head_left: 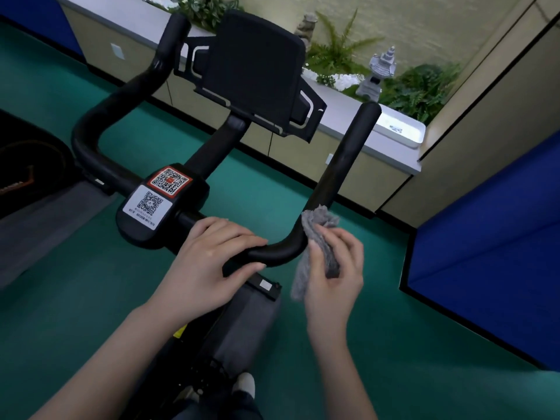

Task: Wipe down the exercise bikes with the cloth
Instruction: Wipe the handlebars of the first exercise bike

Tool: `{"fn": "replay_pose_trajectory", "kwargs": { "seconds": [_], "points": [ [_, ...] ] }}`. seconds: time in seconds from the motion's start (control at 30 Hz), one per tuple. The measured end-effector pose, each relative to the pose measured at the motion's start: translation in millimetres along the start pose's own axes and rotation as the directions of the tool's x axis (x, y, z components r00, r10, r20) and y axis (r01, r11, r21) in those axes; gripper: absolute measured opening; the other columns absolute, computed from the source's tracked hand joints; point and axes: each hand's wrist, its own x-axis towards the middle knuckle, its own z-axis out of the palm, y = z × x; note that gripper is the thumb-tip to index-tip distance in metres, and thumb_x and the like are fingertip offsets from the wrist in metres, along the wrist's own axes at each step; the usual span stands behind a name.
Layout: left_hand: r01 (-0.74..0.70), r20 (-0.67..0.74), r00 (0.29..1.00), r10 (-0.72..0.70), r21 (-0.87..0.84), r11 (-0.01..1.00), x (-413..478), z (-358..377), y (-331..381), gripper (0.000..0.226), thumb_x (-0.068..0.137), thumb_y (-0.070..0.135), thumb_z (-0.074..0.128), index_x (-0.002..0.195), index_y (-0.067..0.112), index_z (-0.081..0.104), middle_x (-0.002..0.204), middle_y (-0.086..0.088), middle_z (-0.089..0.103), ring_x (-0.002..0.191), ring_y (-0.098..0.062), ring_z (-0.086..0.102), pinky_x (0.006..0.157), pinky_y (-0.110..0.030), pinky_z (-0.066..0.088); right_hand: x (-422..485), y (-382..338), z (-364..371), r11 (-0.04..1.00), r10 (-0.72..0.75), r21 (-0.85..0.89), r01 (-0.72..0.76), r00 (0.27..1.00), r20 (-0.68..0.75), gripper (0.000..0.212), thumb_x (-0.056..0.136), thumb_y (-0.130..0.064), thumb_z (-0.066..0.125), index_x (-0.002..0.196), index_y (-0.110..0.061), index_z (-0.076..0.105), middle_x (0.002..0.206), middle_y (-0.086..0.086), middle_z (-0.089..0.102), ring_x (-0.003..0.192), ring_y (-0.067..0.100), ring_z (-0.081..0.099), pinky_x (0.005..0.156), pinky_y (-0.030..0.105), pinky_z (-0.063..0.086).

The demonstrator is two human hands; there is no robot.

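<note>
Your left hand (209,259) is wrapped over the handlebar (281,253) just short of the bend. Your right hand (336,268), at its 3 o'clock, pinches the cloth (319,224) against the spot where the handlebar turns up. The cloth looks soft, light and floppy, so I'd bunch it into your palm or the loose tail will flap. The handlebar seems stiff and smooth, probably a bit slick.

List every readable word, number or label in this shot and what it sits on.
No words can be read here.
Red QR sticker, handlebar hub: code only, no legible words.
White QR sticker beside it: small print beneath the code too blurred.
Small label on the bike body: too small to read.
</note>
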Motion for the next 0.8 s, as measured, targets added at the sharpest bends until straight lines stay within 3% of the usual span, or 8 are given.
{"fn": "replay_pose_trajectory", "kwargs": {
  "seconds": [0.13, 0.27, 0.33, 0.4, 0.5, 0.57, 0.73, 0.8],
  "points": [
    [0.044, 0.004, 0.999, -0.044, -0.036, 0.998, 1.9, -1.5, 2.8, 0.031, 0.084, 0.046, 0.059, 0.104, 0.025, 0.069, 0.099, 0.017, 0.064, 0.095, -0.008, 0.058, 0.097, -0.029, 0.031, 11.2, -1.8, -10.0, 0.988, -0.12, -0.079, 0.132, 0.983, 0.14, 0.028, 0.08, -0.001, 0.065, 0.099, -0.02, 0.07, 0.103, -0.003, 0.055, 0.101, 0.008, 0.054, 0.089, 0.014, 0.041],
    [0.075, -0.012, 0.997, -0.076, -0.057, 0.996, 2.7, -1.8, 7.6, 0.034, 0.08, 0.051, 0.061, 0.102, 0.026, 0.07, 0.097, 0.018, 0.064, 0.094, -0.007, 0.058, 0.097, -0.03, 0.031, 50.1, -4.7, -10.3, 0.961, -0.16, -0.18, 0.209, 0.954, 0.253, 0.023, 0.08, 0.002, 0.068, 0.099, -0.01, 0.072, 0.105, -0.001, 0.055, 0.102, 0.022, 0.054, 0.092, 0.026, 0.045],
    [0.095, -0.034, 0.995, -0.096, -0.027, 0.995, 4.2, -0.7, 12.0, 0.041, 0.078, 0.058, 0.06, 0.102, 0.026, 0.07, 0.095, 0.017, 0.064, 0.092, -0.009, 0.058, 0.097, -0.032, 0.032, 60.4, -7.9, -11.4, 0.923, -0.214, -0.247, 0.296, 0.927, 0.308, 0.022, 0.079, 0.003, 0.069, 0.098, -0.008, 0.073, 0.105, 0.001, 0.058, 0.102, 0.022, 0.052, 0.094, 0.016, 0.04],
    [0.096, -0.046, 0.994, -0.094, 0.044, 0.994, 6.8, 2.4, 18.4, 0.048, 0.078, 0.063, 0.057, 0.104, 0.024, 0.07, 0.093, 0.014, 0.064, 0.091, -0.011, 0.058, 0.098, -0.034, 0.034, 60.9, -11.7, -14.7, 0.865, -0.278, -0.284, 0.412, 0.868, 0.411, 0.022, 0.079, 0.003, 0.069, 0.097, -0.008, 0.073, 0.104, 0.003, 0.062, 0.101, 0.02, 0.05, 0.093, 0.008, 0.035],
    [0.056, -0.035, 0.998, -0.052, 0.121, 0.991, 12.4, 11.5, 28.5, 0.048, 0.08, 0.063, 0.055, 0.104, 0.023, 0.069, 0.089, 0.011, 0.064, 0.088, -0.012, 0.059, 0.099, -0.034, 0.035, 61.2, -19.9, -20.1, 0.784, -0.334, -0.261, 0.564, 0.736, 0.589, 0.02, 0.079, 0.0, 0.068, 0.097, -0.008, 0.073, 0.103, -0.002, 0.065, 0.099, 0.02, 0.051, 0.093, 0.007, 0.033],
    [0.051, -0.045, 0.998, -0.046, 0.126, 0.991, 15.3, 17.1, 31.0, 0.043, 0.081, 0.059, 0.057, 0.102, 0.023, 0.068, 0.085, 0.011, 0.064, 0.083, -0.014, 0.06, 0.094, -0.034, 0.037, 72.1, -26.9, -17.8, 0.754, -0.3, -0.286, 0.591, 0.698, 0.65, 0.022, 0.079, 0.001, 0.07, 0.097, -0.01, 0.073, 0.102, -0.008, 0.063, 0.099, 0.02, 0.052, 0.092, 0.005, 0.032],
    [0.072, -0.111, 0.992, -0.066, 0.054, 0.996, 16.7, 21.6, 27.3, 0.033, 0.078, 0.053, 0.061, 0.093, 0.025, 0.069, 0.077, 0.013, 0.063, 0.073, -0.011, 0.06, 0.083, -0.029, 0.036, 106.2, -43.0, 1.2, 0.687, -0.173, -0.436, 0.581, 0.715, 0.678, 0.02, 0.08, -0.002, 0.07, 0.096, -0.013, 0.074, 0.092, -0.013, 0.062, 0.096, 0.017, 0.05, 0.085, -0.003, 0.026],
    [0.063, -0.117, 0.991, -0.06, 0.021, 0.998, 15.9, 22.1, 25.1, 0.033, 0.077, 0.053, 0.062, 0.093, 0.026, 0.07, 0.077, 0.013, 0.064, 0.072, -0.01, 0.06, 0.082, -0.027, 0.034, 114.0, -53.3, 6.9, 0.661, -0.06, -0.469, 0.586, 0.665, 0.745, 0.021, 0.083, -0.007, 0.068, 0.1, -0.018, 0.074, 0.09, -0.016, 0.061, 0.095, 0.01, 0.047, 0.077, 0.001, 0.029]
  ]
}}
